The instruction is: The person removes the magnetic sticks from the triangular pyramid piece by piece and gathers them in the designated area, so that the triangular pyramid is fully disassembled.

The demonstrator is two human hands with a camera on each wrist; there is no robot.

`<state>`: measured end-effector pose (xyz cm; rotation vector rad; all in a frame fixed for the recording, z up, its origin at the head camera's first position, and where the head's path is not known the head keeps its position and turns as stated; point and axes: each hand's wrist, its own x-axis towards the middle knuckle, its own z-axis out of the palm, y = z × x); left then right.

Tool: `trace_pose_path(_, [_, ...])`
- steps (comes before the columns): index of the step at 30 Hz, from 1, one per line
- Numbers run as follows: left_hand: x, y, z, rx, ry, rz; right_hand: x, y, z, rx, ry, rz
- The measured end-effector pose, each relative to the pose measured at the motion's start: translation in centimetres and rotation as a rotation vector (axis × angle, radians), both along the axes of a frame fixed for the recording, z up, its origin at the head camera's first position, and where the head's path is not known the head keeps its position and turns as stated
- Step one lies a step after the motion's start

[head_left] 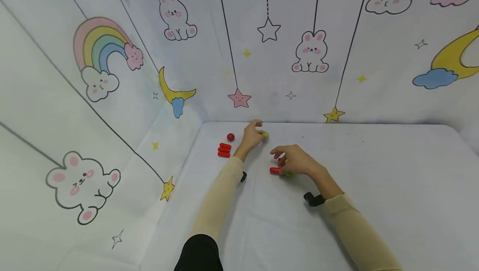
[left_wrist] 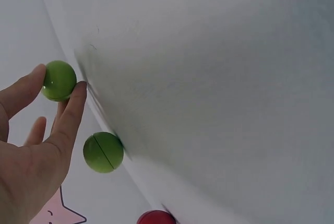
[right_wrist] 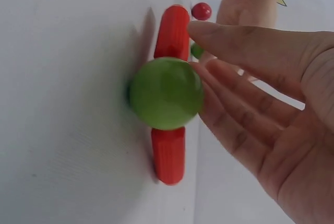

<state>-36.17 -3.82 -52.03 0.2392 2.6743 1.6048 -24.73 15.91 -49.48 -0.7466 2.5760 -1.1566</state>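
In the left wrist view my left hand point(left_wrist: 39, 156) pinches a glossy green ball point(left_wrist: 59, 81) between thumb and fingertip. A second green ball point(left_wrist: 103, 152) with a seam line rests on the white table beside it. My right hand point(head_left: 299, 161) hovers low over another green ball point(right_wrist: 166, 93), its fingers fairly straight and its thumb close to a red peg point(right_wrist: 172, 33). More red point(right_wrist: 168, 156) shows on the ball's other side; whether it is one peg or two is hidden. Between the right fingers in the head view, a red rounded thing point(head_left: 281, 161) is partly covered.
Left of my left forearm, several red pegs point(head_left: 224, 150) lie in a stack-like row, with a red ball point(head_left: 230, 136) behind them. A white cloth covers the table point(head_left: 393, 171), which meets a patterned wall sheet point(head_left: 209, 75) at its back edge.
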Motion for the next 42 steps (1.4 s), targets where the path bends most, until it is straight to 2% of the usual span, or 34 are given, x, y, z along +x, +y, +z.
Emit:
trace_pose_path(7, [-0.3,0.0,-0.4,0.009,-0.027,0.008,0.2,0.4,0.7,0.062,-0.028,-0.027])
trace_pose_path(17, [-0.2,0.1,-0.8,-0.008,-0.01,0.001,0.7,0.2,1.1,0.206,-0.044,-0.126])
trace_pose_path(24, [0.0,-0.1,-0.6,-0.034,-0.004,-0.022,0.6,0.1,0.7,0.207,-0.079,-0.142])
trace_pose_path(29, [0.3,-0.3,-0.3,-0.035,0.037,-0.035,0.6,0.0,0.6,0.221,-0.084,-0.164])
trace_pose_path(33, [1.1,-0.4,0.2,-0.014,0.089,-0.025,0.6,0.0,0.7,0.219,-0.101,-0.181])
trace_pose_path(37, [2.6,-0.8,0.8,0.058,0.115,-0.012,0.7,0.1,0.8,0.208,-0.122,-0.186])
trace_pose_path(42, [4.9,-1.8,1.6,0.192,0.068,-0.048,0.7,0.2,1.0,0.189,-0.151,-0.197])
